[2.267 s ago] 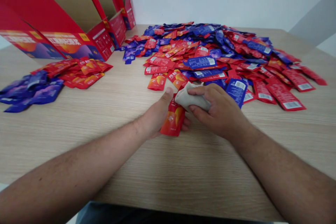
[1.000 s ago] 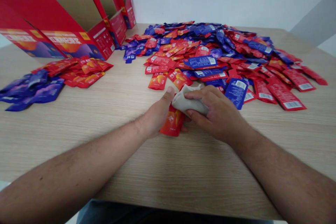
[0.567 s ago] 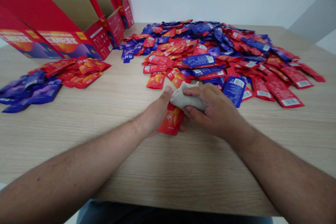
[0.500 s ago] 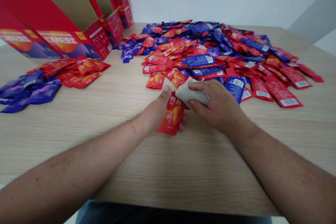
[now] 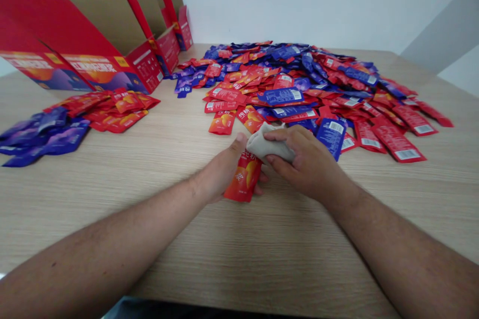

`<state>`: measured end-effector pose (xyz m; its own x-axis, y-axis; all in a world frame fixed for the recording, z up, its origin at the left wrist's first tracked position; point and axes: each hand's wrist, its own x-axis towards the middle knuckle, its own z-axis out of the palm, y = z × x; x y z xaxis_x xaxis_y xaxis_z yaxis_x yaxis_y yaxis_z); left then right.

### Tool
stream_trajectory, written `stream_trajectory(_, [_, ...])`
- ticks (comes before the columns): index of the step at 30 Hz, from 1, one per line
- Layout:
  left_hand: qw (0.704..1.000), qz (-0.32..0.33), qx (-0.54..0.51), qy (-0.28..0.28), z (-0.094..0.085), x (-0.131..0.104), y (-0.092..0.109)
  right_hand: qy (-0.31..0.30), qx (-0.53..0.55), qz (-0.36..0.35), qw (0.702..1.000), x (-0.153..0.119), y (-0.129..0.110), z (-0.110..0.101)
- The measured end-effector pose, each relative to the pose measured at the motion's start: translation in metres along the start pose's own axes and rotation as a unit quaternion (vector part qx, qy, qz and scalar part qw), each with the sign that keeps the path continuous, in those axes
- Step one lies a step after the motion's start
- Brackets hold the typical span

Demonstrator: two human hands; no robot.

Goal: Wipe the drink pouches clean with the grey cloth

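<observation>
My left hand [image 5: 224, 167] grips a red pouch [image 5: 242, 182] with orange fruit printed on it, thumb at its upper left edge and fingertips showing past its right side. A folded pale grey cloth [image 5: 270, 145] is bunched in my right hand [image 5: 305, 159], its fingers wrapped around it. The cloth lies against the top of the pouch and hides part of the white lettering there. Just beyond both hands spreads a large heap of red and blue pouches [image 5: 280, 95], some with white barcode labels facing up.
On the left lie a group of red pouches [image 5: 123, 117] and a group of blue pouches [image 5: 62, 134]. Behind them stand several open red cardboard boxes [image 5: 108, 67] with raised flaps. A white wall [image 5: 299, 0] rises behind the pale wooden table [image 5: 168, 269].
The cloth has shifted to the pouch's upper part and now covers more of its lettering. The camera view has tilted slightly up. Both hands keep their hold.
</observation>
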<state>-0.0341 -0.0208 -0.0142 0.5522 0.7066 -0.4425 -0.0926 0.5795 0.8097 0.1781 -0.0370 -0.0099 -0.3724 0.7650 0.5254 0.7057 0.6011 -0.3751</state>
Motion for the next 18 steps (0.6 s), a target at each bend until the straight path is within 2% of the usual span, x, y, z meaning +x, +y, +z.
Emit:
stream_trajectory(2, [1.000,-0.004,0.008,-0.005,-0.001,0.000,-0.001,0.015,-0.001,0.004,1.000,0.000,0.000,0.000])
stream_trajectory(7, [0.999,-0.010,0.013,0.041,0.003,-0.001,-0.001,-0.002,0.013,-0.005,1.000,0.000,0.003,0.002])
stream_trajectory(10, [0.999,-0.016,-0.002,0.030,0.004,-0.001,-0.001,0.006,0.013,0.010,1.000,0.000,0.002,0.003])
stream_trajectory(13, [0.999,0.019,-0.030,0.036,0.005,0.000,-0.004,-0.009,0.021,0.012,1.000,-0.002,-0.008,0.002])
stream_trajectory(16, [0.994,0.075,-0.066,0.043,0.005,0.002,-0.007,-0.061,0.039,-0.009,0.997,-0.005,-0.019,0.002])
stream_trajectory(18, [0.995,0.068,-0.063,0.036,0.005,0.003,-0.008,-0.064,0.031,-0.001,0.997,-0.006,-0.021,0.002])
